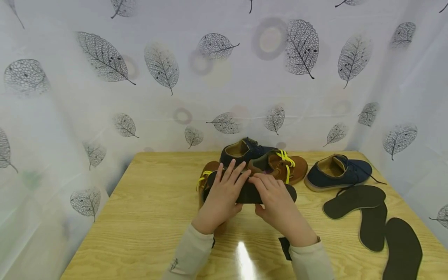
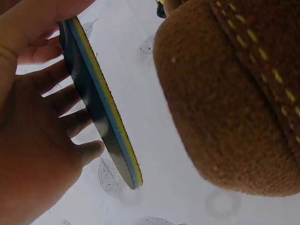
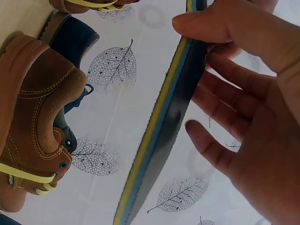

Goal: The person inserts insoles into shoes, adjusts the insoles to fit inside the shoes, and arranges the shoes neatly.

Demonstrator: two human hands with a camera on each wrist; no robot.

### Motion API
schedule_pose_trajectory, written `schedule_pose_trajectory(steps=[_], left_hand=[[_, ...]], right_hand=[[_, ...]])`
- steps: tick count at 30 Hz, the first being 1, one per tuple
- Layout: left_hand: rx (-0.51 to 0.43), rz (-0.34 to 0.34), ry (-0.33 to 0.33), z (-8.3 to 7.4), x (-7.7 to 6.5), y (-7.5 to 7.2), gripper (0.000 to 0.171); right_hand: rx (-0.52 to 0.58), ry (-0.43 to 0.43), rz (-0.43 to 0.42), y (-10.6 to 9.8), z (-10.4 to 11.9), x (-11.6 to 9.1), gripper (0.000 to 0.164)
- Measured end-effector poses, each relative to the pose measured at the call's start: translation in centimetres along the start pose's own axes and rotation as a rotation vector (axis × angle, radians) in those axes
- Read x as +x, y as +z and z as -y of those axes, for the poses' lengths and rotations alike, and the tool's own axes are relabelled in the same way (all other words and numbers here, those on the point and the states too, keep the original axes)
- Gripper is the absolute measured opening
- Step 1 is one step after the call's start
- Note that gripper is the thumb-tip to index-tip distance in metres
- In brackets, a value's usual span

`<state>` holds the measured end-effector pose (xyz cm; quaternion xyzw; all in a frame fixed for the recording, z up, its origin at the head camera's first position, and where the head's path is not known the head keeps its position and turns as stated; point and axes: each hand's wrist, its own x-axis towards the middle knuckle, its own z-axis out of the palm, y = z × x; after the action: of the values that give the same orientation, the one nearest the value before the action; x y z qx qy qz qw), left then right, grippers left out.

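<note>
Both hands hold up one dark insole [image 1: 250, 193] over the front middle of the table. My left hand [image 1: 222, 196] grips its left part, thumb on the near edge and fingers spread over the top. On the other half, my right hand [image 1: 278, 200] pinches it between thumb and fingers. Yellow and blue foam layers show along the insole's edge [image 3: 161, 117] in the right wrist view. A brown shoe [image 1: 211, 167] with yellow laces stands just beyond the left hand, partly hidden; its suede [image 2: 211, 103] looms close in the left wrist view.
Another brown shoe [image 1: 298, 169] with yellow laces stands behind the hands, beside a navy shoe [image 1: 229, 154]. A second navy shoe [image 1: 360, 169] sits at the right rear. Three dark insoles [image 1: 353, 200] lie along the table's right side. A leaf-print curtain [image 1: 224, 77] hangs behind.
</note>
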<state>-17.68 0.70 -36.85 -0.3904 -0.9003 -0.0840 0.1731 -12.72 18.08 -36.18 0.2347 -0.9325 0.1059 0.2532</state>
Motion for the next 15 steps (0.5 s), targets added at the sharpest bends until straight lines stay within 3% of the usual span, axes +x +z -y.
schedule_pose_trajectory(steps=[7, 15], left_hand=[[0.020, 0.005, 0.005, 0.3, 0.0, -0.1, 0.083], [0.028, 0.062, 0.022, 0.8, -0.3, -0.1, 0.081]], right_hand=[[-0.121, 0.103, 0.025, 0.7, 1.1, 0.2, 0.090], [-0.190, 0.130, 0.048, 1.7, 2.1, 0.5, 0.076]])
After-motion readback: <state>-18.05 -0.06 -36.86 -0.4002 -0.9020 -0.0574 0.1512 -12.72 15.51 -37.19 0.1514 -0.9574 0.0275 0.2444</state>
